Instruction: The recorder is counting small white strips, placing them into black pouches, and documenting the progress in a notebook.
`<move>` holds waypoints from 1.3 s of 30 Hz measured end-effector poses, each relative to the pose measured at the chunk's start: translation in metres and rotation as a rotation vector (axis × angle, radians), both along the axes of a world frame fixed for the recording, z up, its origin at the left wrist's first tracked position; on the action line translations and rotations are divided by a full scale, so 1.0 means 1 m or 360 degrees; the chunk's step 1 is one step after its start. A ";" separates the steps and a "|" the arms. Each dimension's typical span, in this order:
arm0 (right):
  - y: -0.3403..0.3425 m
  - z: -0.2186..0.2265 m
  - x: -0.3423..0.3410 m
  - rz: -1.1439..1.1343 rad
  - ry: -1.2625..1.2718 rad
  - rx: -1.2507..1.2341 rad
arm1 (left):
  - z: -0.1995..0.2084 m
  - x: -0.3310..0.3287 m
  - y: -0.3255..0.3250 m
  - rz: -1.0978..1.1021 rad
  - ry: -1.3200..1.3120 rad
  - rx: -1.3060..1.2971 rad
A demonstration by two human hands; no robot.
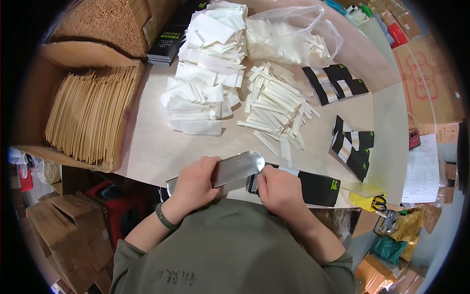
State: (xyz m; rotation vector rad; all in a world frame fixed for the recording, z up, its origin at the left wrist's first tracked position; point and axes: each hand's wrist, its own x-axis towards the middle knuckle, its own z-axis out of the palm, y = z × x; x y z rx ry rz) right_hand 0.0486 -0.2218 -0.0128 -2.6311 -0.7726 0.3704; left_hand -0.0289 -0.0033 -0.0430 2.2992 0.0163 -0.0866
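Observation:
My left hand point(197, 179) is closed round a long, shiny metal trough point(238, 167) with a rounded end, which lies slantwise across the table's front edge. At that rounded end my right hand point(283, 190) is closed, thumb against the fingers. What it pinches is hidden. Beneath and beside the right hand lie black paper sleeves point(317, 188) with a white band and green print. Just beyond the hands is a loose pile of slim white strips point(278, 103). Left of that pile stand heaps of folded white napkins point(196, 105).
An open cardboard box point(128, 130) of thin wooden sticks point(90, 115) stands at the left. A clear plastic bag point(289, 36) with more white pieces lies at the back. Black packets point(353, 147) sit at the right, by the raised table side point(389, 132). A yellow holder point(361, 201) hangs at the front right.

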 end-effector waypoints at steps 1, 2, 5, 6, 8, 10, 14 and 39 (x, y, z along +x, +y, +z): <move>0.000 0.000 0.000 -0.0029 -0.0004 0.0123 | -0.003 -0.002 0.000 -0.0029 0.0008 -0.0030; 0.000 0.001 0.001 -0.0022 -0.0003 0.0129 | -0.004 -0.005 0.001 -0.0022 0.0008 -0.0024; 0.003 -0.002 0.007 -0.0147 0.0354 0.0046 | -0.003 -0.007 0.010 -0.0188 0.0023 0.0096; 0.007 -0.008 0.006 -0.0063 0.0309 0.0003 | 0.000 -0.002 0.013 -0.0308 0.0000 0.0128; 0.023 -0.013 -0.003 0.0040 0.0262 -0.0034 | 0.006 0.001 0.012 -0.0410 -0.0022 0.0170; 0.048 -0.014 -0.002 0.0326 0.0274 0.0235 | 0.010 0.017 0.012 -0.0558 -0.0048 0.0058; 0.055 -0.025 0.078 0.0201 -0.0245 0.0241 | 0.011 0.013 0.031 -0.0378 -0.0550 0.0151; 0.103 0.009 0.030 0.0981 0.0423 -0.0304 | 0.014 -0.045 0.217 0.0768 0.0180 0.1123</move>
